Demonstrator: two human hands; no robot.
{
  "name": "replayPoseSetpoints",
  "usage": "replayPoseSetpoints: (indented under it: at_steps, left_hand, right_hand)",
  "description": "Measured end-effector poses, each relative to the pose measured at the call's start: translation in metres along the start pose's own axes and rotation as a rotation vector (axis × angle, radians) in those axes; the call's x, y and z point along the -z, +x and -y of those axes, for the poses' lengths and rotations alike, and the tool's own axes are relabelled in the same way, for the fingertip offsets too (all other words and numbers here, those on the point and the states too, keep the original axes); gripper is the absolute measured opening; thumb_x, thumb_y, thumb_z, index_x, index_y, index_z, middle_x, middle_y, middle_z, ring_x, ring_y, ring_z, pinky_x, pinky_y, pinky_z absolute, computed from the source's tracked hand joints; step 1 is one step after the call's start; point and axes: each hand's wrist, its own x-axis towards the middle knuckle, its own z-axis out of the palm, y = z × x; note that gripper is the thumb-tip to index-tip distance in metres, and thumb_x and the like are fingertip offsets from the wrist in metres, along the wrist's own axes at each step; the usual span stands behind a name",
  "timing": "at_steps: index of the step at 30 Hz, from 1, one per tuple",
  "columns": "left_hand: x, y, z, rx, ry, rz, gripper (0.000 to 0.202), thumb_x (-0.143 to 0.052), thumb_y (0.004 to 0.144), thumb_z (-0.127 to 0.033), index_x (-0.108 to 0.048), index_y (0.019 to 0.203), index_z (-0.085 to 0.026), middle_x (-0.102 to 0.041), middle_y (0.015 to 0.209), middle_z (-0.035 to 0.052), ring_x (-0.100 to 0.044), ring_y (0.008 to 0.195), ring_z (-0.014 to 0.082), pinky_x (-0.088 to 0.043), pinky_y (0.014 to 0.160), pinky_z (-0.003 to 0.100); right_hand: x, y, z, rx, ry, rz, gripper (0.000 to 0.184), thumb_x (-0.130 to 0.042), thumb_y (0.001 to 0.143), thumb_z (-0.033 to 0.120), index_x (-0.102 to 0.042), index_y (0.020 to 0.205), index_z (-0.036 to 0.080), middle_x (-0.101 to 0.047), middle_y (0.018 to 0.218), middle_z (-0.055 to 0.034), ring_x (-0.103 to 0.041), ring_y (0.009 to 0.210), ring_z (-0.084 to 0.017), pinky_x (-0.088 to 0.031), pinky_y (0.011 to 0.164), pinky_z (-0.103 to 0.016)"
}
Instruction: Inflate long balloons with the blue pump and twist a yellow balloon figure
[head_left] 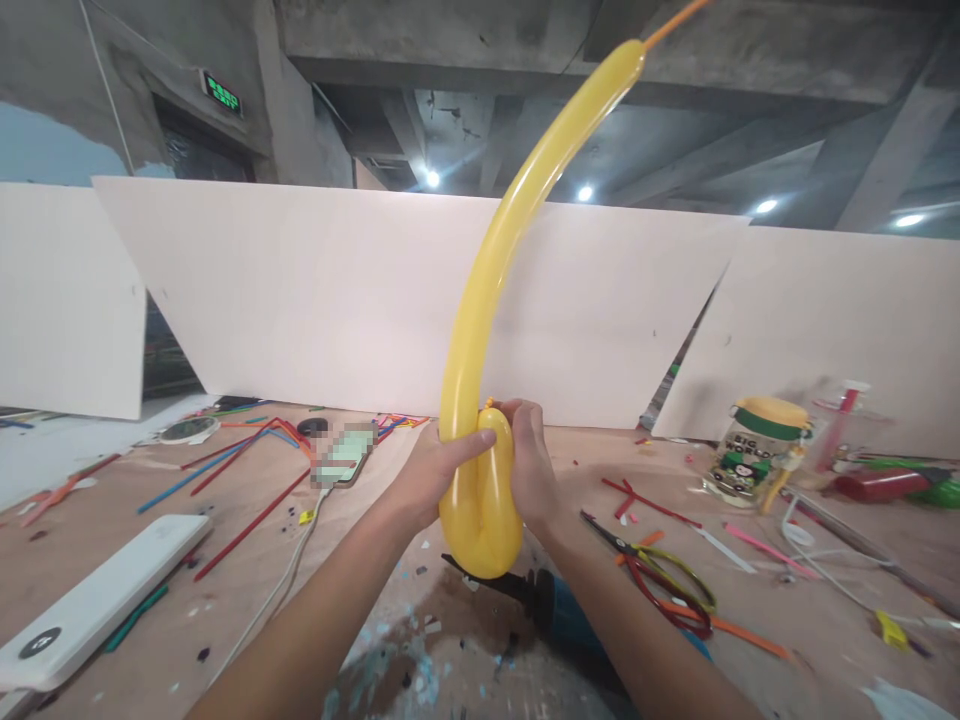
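Observation:
A long yellow modelling balloon (469, 310) rises from my hands and curves up to the right, ending in a thin uninflated orange-looking tip. Its lower end is folded back on itself in a U, with the knot near the top of the short leg. My left hand (442, 465) wraps round the long leg, its thumb pressing across onto the short one. On the right side, my right hand (531, 465) grips the short leg close to the knot; some of its fingers are hidden behind the balloon. Below the fold lies a blue and black balloon pump (555, 605), partly covered by my right forearm.
Scissors (667, 580) lie right of my right forearm. Uninflated balloons (240, 455) are scattered at left. A phone (346, 455) with a cable, a white power bank (105, 590) and a lidded jar (757, 455) rest on the table. White boards (337, 290) stand along the back.

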Motion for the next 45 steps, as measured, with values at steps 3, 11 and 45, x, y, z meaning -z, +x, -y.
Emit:
replayPoseSetpoints:
  at_steps: [3,11,45]
  left_hand:
    - [-0.001,0.000,0.000,-0.005,-0.004,-0.015,0.039,-0.073,0.071,-0.032,-0.066,0.106,-0.016,-0.069,0.092,0.0105,-0.066,0.079,0.0234,-0.049,0.071,0.032]
    - [-0.002,-0.001,0.001,-0.029,0.005,-0.001,0.037,-0.071,0.072,-0.033,-0.065,0.104,-0.016,-0.068,0.088,0.0084,-0.065,0.077,0.0221,-0.050,0.069,0.031]
    - [0.048,-0.011,-0.043,-0.077,0.113,0.399,0.046,-0.071,0.072,-0.017,-0.049,0.112,-0.022,-0.063,0.106,0.0096,-0.064,0.088,0.0254,-0.054,0.061,0.032]
  right_hand:
    - [-0.001,-0.001,0.002,0.026,-0.018,0.000,0.037,-0.039,0.086,0.063,-0.045,0.092,0.028,-0.056,0.097,-0.0003,-0.057,0.090,-0.017,-0.049,0.079,-0.031]
    - [-0.002,-0.002,0.005,0.024,0.019,0.007,0.031,-0.045,0.086,0.057,-0.047,0.093,0.027,-0.058,0.096,0.0005,-0.059,0.087,-0.015,-0.049,0.076,-0.028]
    - [0.035,0.014,0.021,-0.831,0.272,1.155,0.053,-0.051,0.081,0.056,-0.054,0.111,0.012,-0.065,0.088,-0.0103,-0.066,0.073,-0.019,-0.054,0.058,-0.028]
